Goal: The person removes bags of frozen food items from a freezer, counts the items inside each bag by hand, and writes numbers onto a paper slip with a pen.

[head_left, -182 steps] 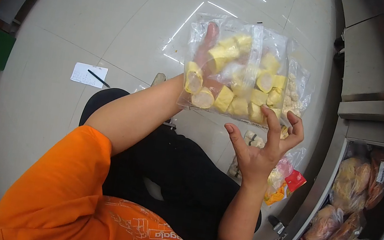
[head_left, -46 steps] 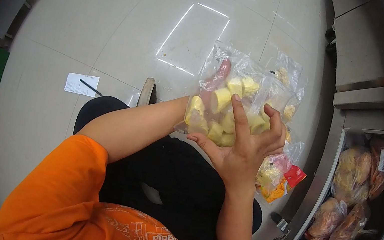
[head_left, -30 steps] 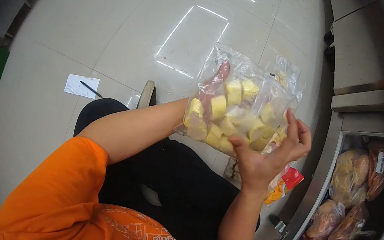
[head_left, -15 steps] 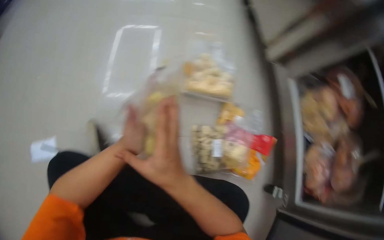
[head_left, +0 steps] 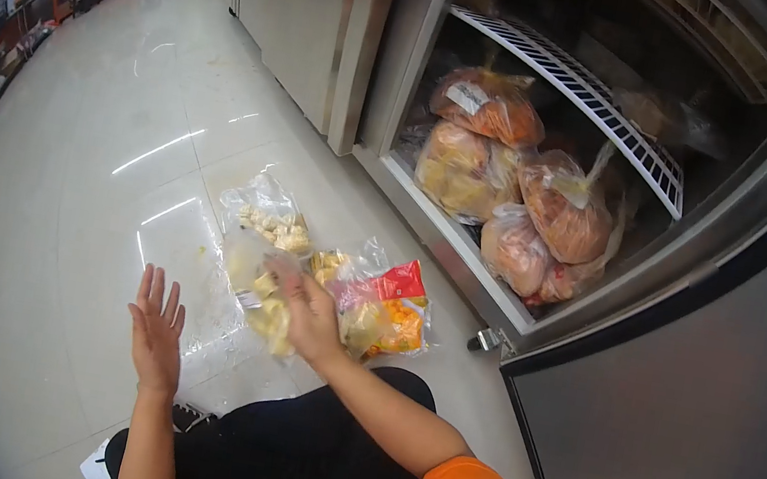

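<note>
My right hand [head_left: 310, 317] is closed on a clear plastic bag of pale yellow food chunks [head_left: 271, 320], slightly blurred. That bag hangs over or against others on the floor, and I cannot tell whether it touches them. To the left, my left hand [head_left: 156, 336] is raised with fingers stretched and nothing in it. Just beyond the held bag lies a clear bag of cream-coloured pieces [head_left: 276, 228]. Beside my right hand is a bag with a red label and orange pieces [head_left: 401, 326]. The bag of dark-flecked pieces is hidden.
An open steel fridge [head_left: 449, 240] stands at the right, its door [head_left: 679, 411] swung out toward me. Inside, several knotted bags of meat [head_left: 565, 214] are piled under a white wire shelf [head_left: 570, 93]. Shiny floor tiles [head_left: 73, 218] stretch leftward; a paper piece [head_left: 96, 467] lies near my leg.
My hands were together around the bag of yellow chunks. Now the left has come away, and the right has carried the bag toward the other bags. The view has turned toward the fridge.
</note>
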{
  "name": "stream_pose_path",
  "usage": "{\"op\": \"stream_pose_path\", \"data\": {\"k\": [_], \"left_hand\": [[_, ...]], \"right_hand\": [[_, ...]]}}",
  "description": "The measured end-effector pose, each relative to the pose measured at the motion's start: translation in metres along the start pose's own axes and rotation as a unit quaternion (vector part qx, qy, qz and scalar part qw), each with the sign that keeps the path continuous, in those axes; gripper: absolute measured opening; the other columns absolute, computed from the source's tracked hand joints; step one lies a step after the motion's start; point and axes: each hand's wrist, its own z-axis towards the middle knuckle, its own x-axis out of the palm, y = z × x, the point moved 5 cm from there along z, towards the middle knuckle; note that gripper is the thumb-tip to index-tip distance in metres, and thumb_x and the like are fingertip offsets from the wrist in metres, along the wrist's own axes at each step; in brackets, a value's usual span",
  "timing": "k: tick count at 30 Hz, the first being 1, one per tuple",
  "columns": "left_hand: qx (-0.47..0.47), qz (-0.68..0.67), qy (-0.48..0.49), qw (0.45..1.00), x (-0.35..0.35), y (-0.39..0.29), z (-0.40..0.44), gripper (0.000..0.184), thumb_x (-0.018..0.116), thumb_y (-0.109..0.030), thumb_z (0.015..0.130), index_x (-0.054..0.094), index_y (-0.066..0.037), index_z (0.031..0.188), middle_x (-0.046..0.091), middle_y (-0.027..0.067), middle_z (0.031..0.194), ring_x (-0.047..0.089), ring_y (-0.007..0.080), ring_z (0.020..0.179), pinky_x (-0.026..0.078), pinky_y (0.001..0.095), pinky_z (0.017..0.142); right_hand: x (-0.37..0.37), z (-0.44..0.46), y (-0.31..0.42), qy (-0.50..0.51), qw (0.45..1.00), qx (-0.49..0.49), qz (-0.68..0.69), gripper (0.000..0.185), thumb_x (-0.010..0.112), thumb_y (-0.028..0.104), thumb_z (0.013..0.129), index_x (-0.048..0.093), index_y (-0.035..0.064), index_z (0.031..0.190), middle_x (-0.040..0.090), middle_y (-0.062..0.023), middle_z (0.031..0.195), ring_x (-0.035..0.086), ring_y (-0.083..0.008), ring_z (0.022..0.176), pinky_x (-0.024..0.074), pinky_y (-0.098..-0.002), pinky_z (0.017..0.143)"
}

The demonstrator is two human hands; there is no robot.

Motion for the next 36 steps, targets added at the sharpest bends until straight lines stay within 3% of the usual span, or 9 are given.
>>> {"op": "stream_pose_path", "data": {"k": [5,9,13,15,21,25,28,31,36], "left_hand": [[-0.04,0.011,-0.1,0.994,-0.058,0.029,-0.05,0.068,0.035,-0.055,0.107,0.024,-0.016,0.162,0.031,0.0123,0.165,0.043,0.0348,0.143,0.033,0.0501,0.116],[0.099,0.036,-0.16,0.981,-0.064,0.004,-0.047,0.06,0.045,-0.039,0.106,0.03,-0.012,0.158,0.036,0.0154,0.161,0.047,0.0353,0.14,0.038,0.0475,0.113],[0.202,0.092,-0.199,0.955,-0.086,-0.055,-0.105,0.059,0.054,-0.023,0.103,0.033,-0.009,0.156,0.04,0.0175,0.157,0.051,0.0345,0.135,0.042,0.0451,0.111],[0.218,0.124,-0.225,0.942,-0.116,-0.06,-0.139,0.059,0.054,-0.018,0.101,0.035,-0.008,0.155,0.043,0.0168,0.155,0.054,0.0329,0.131,0.043,0.0448,0.109],[0.167,0.121,-0.367,0.907,-0.214,-0.075,-0.246,0.058,0.056,-0.019,0.1,0.037,-0.006,0.154,0.045,0.0148,0.153,0.055,0.0303,0.129,0.043,0.0424,0.109],[0.03,0.254,-0.319,0.912,-0.247,-0.059,-0.291,0.06,0.059,-0.026,0.099,0.04,-0.007,0.153,0.049,0.0136,0.149,0.055,0.0273,0.129,0.042,0.0405,0.11],[-0.125,0.232,-0.238,0.935,-0.233,-0.013,-0.331,0.063,0.062,-0.033,0.098,0.042,-0.006,0.151,0.056,0.0146,0.141,0.055,0.0261,0.128,0.041,0.039,0.109],[-0.056,0.168,-0.285,0.942,-0.227,0.017,-0.362,0.065,0.064,-0.037,0.096,0.045,-0.005,0.149,0.061,0.015,0.129,0.058,0.0229,0.119,0.043,0.0358,0.104],[-0.127,0.124,-0.218,0.96,-0.26,0.047,-0.396,0.048,0.069,-0.027,0.092,0.061,-0.005,0.134,0.068,0.006,0.113,0.062,0.0128,0.104,0.049,0.0313,0.092]], "right_hand": [[-0.063,-0.004,-0.087,-0.045,0.989,0.108,-0.095,0.04,0.05,0.031,0.108,0.066,-0.0016,0.126,0.07,-0.0163,0.121,0.064,-0.0224,0.115,0.0479,-0.0348,0.1],[-0.104,0.015,-0.14,-0.171,0.916,0.064,-0.359,0.029,0.06,0.024,0.099,0.072,-0.0003,0.11,0.073,-0.0208,0.099,0.07,-0.0278,0.097,0.0522,-0.0373,0.09],[-0.141,-0.006,-0.156,-0.239,0.914,0.116,-0.307,0.025,0.066,0.008,0.081,0.073,0.0009,0.104,0.073,-0.0176,0.093,0.071,-0.0314,0.091,0.0546,-0.0403,0.082],[-0.128,-0.013,-0.116,-0.172,0.865,0.193,-0.429,0.029,0.067,0.005,0.078,0.073,0.0024,0.107,0.073,-0.0162,0.093,0.072,-0.031,0.091,0.055,-0.0399,0.083],[-0.124,-0.019,-0.131,-0.122,0.818,0.199,-0.526,0.04,0.066,0.014,0.084,0.066,0.0073,0.123,0.072,-0.0179,0.105,0.069,-0.0366,0.102,0.0538,-0.0448,0.09],[-0.114,-0.019,-0.121,-0.032,0.795,0.224,-0.563,0.035,0.062,0.02,0.087,0.063,0.0016,0.117,0.067,-0.022,0.117,0.065,-0.0417,0.106,0.0516,-0.0477,0.093],[-0.1,-0.028,-0.092,-0.039,0.851,0.127,-0.509,0.04,0.078,0.024,0.082,0.063,-0.0013,0.109,0.07,-0.0165,0.099,0.068,-0.0245,0.089,0.0526,-0.0366,0.08],[-0.1,-0.022,-0.079,-0.035,0.805,0.005,-0.593,0.026,0.078,0.02,0.086,0.07,0.004,0.105,0.07,-0.0092,0.094,0.069,-0.0224,0.081,0.055,-0.0345,0.074],[0.031,-0.044,-0.079,0.131,0.865,-0.077,-0.478,0.027,0.069,0.004,0.092,0.069,0.0037,0.119,0.061,-0.0096,0.121,0.063,-0.0137,0.079,0.0527,-0.0263,0.07]]}}
